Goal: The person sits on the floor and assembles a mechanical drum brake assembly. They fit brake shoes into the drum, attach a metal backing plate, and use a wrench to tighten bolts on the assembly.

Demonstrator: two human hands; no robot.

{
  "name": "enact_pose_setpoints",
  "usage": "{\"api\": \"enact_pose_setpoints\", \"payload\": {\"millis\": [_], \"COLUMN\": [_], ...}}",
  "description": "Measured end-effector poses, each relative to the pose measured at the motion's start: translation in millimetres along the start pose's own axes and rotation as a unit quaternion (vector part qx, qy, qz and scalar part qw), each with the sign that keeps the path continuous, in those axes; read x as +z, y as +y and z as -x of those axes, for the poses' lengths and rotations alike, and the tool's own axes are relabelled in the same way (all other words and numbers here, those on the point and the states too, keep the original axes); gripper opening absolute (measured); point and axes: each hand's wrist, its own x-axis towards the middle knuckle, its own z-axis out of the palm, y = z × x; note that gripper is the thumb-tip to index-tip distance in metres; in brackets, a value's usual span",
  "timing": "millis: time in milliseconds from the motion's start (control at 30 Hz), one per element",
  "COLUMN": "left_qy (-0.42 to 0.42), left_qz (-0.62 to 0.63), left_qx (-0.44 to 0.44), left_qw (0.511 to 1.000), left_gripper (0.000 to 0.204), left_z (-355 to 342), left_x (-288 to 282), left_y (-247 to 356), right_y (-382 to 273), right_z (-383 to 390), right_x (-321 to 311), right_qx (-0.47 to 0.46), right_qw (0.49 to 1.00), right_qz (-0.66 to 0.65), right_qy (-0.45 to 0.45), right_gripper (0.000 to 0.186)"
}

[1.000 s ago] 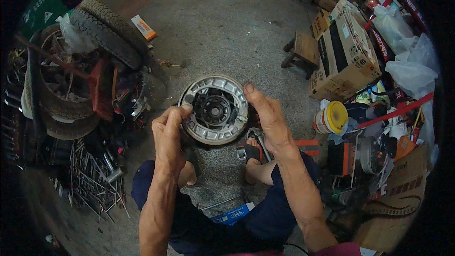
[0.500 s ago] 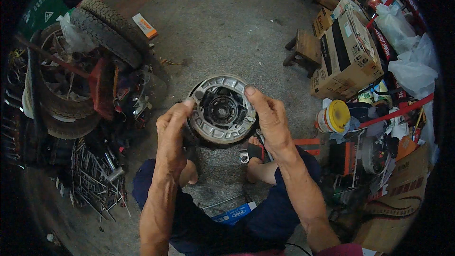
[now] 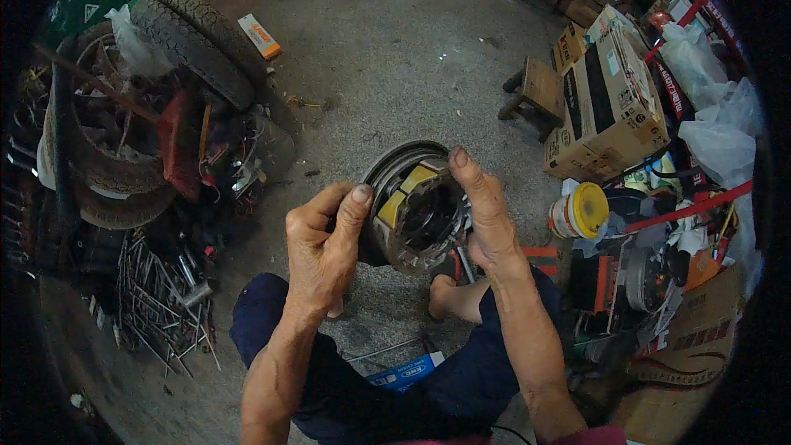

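Note:
A round metal wheel hub (image 3: 405, 152) is held over the floor between my knees. A tilted inner ring with yellow blocks (image 3: 397, 208) shows within its dark outer rim, around a black centre. My left hand (image 3: 323, 239) is closed on the left side, thumb on top and fingers mostly hidden beneath. On the right side, my right hand (image 3: 488, 213) grips the edge, its thumb raised along the rim and its other fingers hidden behind the hub.
Old tyres (image 3: 198, 41) and a heap of metal rods (image 3: 161, 301) lie to the left. On the right are a wooden stool (image 3: 540, 95), a large cardboard box (image 3: 606, 107) and a yellow-lidded tub (image 3: 587, 210). A blue box (image 3: 405, 372) lies between my legs.
The hub has moved slightly right and tilted, so its inner ring's yellow blocks now show instead of the flat silver face. My left hand has shifted right with it.

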Motion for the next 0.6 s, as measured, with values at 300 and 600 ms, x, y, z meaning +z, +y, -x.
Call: {"api": "enact_pose_setpoints", "payload": {"millis": [300, 600], "left_qy": [0.029, 0.04], "left_qz": [-0.068, 0.182], "left_qx": [0.118, -0.195], "left_qw": [0.99, 0.963], "left_gripper": [0.031, 0.028], "left_z": [0.2, -6.4], "left_x": [-3.8, -3.2], "left_y": [-0.4, -11.1], "right_y": [-0.3, -9.5], "right_z": [2.5, 1.5], "right_x": [9.0, 13.2], "right_qx": [-0.041, -0.014], "right_qw": [0.998, 1.0], "right_qz": [-0.054, 0.001], "right_qy": [-0.009, 0.024], "right_gripper": [0.05, 0.055]}}
